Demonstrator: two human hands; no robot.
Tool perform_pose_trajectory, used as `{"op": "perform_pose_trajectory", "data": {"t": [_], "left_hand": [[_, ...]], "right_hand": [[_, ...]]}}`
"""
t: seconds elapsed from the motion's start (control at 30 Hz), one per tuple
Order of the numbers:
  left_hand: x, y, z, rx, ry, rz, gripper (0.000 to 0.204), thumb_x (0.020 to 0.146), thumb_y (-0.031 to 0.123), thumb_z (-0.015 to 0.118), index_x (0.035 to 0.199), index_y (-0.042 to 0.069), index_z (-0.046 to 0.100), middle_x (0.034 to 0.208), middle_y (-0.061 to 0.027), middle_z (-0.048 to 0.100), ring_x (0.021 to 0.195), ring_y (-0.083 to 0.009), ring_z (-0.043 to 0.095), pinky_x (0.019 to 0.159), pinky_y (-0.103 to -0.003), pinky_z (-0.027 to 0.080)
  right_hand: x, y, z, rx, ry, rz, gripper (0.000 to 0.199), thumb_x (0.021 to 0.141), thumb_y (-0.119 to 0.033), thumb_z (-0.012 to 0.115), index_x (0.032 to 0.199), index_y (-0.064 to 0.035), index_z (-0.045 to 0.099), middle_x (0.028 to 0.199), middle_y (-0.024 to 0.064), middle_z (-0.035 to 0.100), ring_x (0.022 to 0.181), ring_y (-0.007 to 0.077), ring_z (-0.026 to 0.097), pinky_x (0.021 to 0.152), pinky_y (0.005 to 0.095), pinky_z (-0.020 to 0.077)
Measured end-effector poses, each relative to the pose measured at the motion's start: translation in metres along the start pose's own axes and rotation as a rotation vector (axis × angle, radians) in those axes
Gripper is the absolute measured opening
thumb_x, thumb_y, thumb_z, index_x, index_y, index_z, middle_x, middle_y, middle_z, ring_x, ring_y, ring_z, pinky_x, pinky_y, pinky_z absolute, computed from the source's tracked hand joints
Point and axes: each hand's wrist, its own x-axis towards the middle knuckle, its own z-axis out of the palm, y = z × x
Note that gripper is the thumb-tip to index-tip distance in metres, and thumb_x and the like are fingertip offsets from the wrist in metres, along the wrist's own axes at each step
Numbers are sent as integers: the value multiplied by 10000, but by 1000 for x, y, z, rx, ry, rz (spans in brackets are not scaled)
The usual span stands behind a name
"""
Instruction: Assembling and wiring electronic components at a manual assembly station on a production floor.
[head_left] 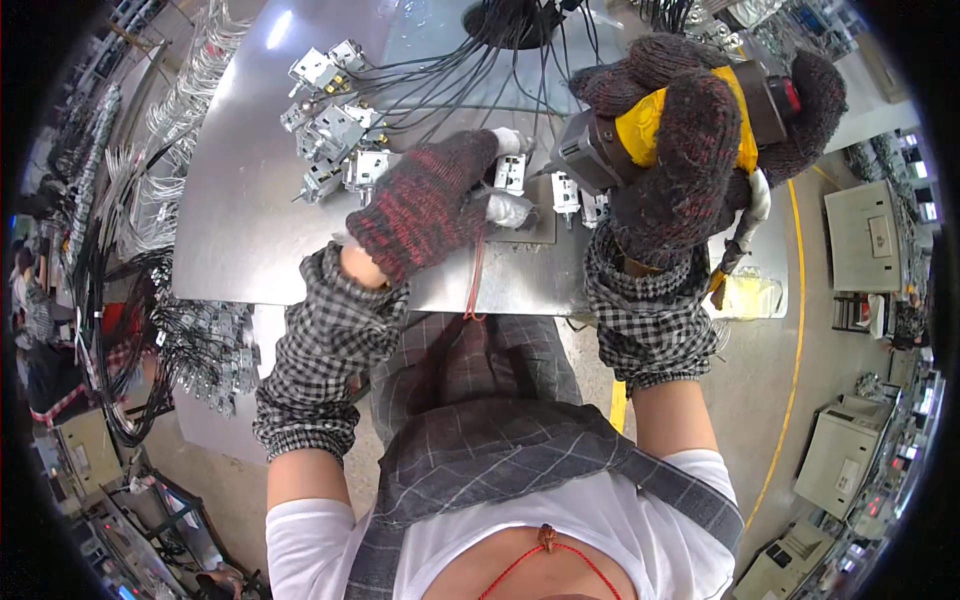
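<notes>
My left hand [425, 200], in a dark red knitted glove, presses down on a small metal switch part [511, 175] on a grey fixture plate [545, 228] at the near edge of the steel bench. My right hand [700, 140], in a dark knitted glove, grips a yellow and grey power screwdriver [610, 145] with its nose pointed left at that part. Two similar small parts [578, 197] stand just under the tool's nose.
A cluster of wired metal switch units [335, 120] lies at the back left of the steel bench [240, 200]. Black cables [510, 50] fan out from a hole at the back. More wired parts hang at the left [205, 350]. Grey machines [865, 235] stand right.
</notes>
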Motion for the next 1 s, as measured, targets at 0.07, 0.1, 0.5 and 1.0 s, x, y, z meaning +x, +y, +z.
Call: {"op": "perform_pose_trajectory", "data": {"t": [0.07, 0.1, 0.5, 1.0], "left_hand": [[0, 2, 2, 44, -27, -20, 570, 771, 326, 773, 1238, 56, 588, 1038, -165, 675, 895, -319, 685, 773, -386, 536], [0, 1, 3, 81, -26, -14, 566, 771, 320, 774, 1235, 52, 589, 1032, -169, 675, 888, -324, 686, 772, -391, 537], [-18, -12, -77, 748, 215, 157, 769, 748, 315, 786, 1408, 90, 462, 1290, -160, 579, 1168, -343, 557, 1015, -450, 430], [-46, 5, -66, -477, 113, -284, 422, 818, 84, 721, 1221, 26, 609, 1121, -70, 650, 928, -153, 630, 844, -300, 513]], "right_hand": [[1, -2, 3, -50, 3, -46, 492, 956, -302, 584, 1356, -70, 415, 1133, 140, 619, 970, 245, 645, 811, 392, 565], [0, 0, 4, -74, 9, -35, 490, 959, -316, 581, 1348, -60, 427, 1134, 136, 620, 973, 241, 644, 821, 387, 563], [-2, -3, 5, 201, -108, 77, 558, 961, -438, 533, 1336, -32, 453, 1114, 176, 626, 952, 305, 654, 852, 440, 550], [-6, -6, 25, 239, -99, 129, 618, 977, -522, 463, 1360, -39, 430, 1186, 245, 589, 1028, 383, 632, 931, 532, 522]]}}
